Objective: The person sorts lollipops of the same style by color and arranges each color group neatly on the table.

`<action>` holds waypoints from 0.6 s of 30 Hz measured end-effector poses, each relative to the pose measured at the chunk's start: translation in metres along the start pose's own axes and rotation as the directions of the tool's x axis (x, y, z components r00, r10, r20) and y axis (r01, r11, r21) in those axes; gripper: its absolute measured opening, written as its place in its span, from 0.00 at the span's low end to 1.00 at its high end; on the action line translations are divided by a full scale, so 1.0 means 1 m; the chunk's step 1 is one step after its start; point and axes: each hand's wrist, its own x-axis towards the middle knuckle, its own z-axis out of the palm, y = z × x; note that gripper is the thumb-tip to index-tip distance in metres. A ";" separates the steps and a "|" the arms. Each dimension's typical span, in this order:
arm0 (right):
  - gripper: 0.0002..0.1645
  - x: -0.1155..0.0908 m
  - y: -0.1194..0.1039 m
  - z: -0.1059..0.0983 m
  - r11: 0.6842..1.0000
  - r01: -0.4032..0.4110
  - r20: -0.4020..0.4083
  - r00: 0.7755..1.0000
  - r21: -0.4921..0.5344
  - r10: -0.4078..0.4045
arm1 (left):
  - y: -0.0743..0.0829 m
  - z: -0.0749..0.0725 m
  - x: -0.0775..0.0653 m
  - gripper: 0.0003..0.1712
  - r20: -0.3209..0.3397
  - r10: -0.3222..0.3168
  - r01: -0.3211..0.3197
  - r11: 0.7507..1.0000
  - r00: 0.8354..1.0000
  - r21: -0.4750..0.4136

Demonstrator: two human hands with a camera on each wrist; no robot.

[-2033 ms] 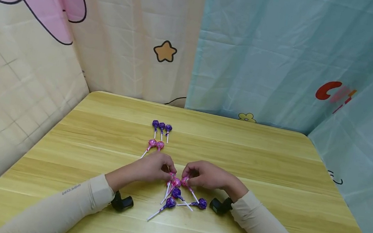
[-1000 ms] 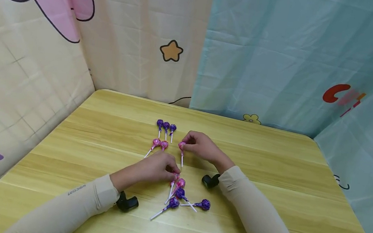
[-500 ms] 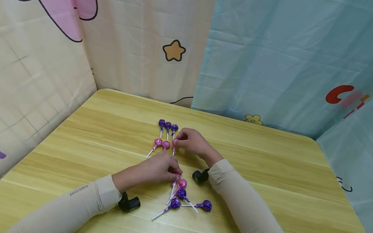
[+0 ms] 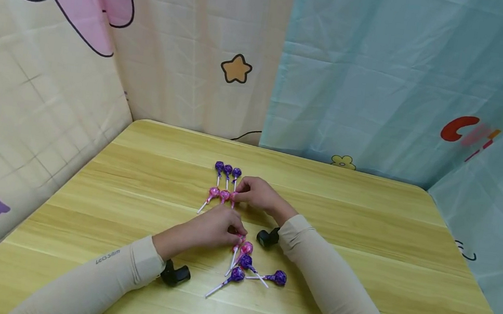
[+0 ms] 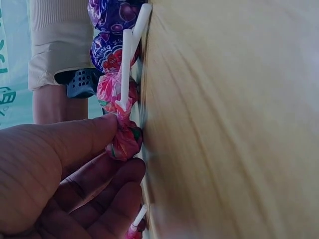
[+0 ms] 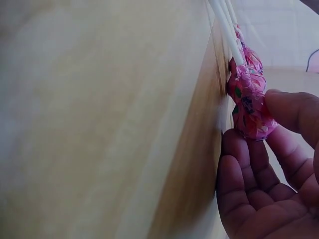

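Observation:
My right hand (image 4: 261, 198) pinches a pink-wrapped lollipop (image 6: 251, 112) by its head, thumb on one side and fingers on the other. That lollipop sits at the right end of a row, beside two pink lollipops (image 4: 224, 195). Closer to me, my left hand (image 4: 215, 227) grips another pink lollipop (image 5: 124, 142) between thumb and fingers, at the wrapper near its stick. Right by it lie a loose pink lollipop (image 4: 247, 248) and purple lollipops (image 4: 237, 274), some with crossed sticks. Behind the pink row, three purple lollipops (image 4: 228, 169) lie side by side, sticks toward me.
All of this is on a wood-grain table (image 4: 342, 226) with rounded back corners. Printed curtains (image 4: 196, 66) hang behind and at both sides. Black wrist devices (image 4: 175, 275) are on both wrists, close to the tabletop.
My right hand has carried a pink lollipop from the near pile to the back, then left against the pink row. My left hand stays at the pile, holding its lollipop. The view has shifted slightly.

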 end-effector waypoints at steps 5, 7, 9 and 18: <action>0.08 0.001 0.001 0.000 1.000 -0.006 0.009 1.000 -0.013 0.006 | 0.000 0.001 0.000 0.08 -0.008 0.006 -0.006 1.000 1.000 -0.001; 0.08 0.000 0.000 0.000 1.000 -0.009 0.011 1.000 -0.020 0.009 | 0.000 0.001 0.000 0.08 -0.010 0.006 -0.006 1.000 1.000 0.000; 0.09 0.000 0.000 0.000 1.000 -0.011 0.011 1.000 -0.024 0.011 | 0.000 0.001 0.001 0.08 -0.011 0.005 -0.005 1.000 1.000 0.006; 0.09 0.000 0.003 -0.001 1.000 0.002 0.009 1.000 -0.010 -0.001 | -0.001 0.001 0.001 0.08 -0.009 -0.007 0.008 1.000 1.000 0.025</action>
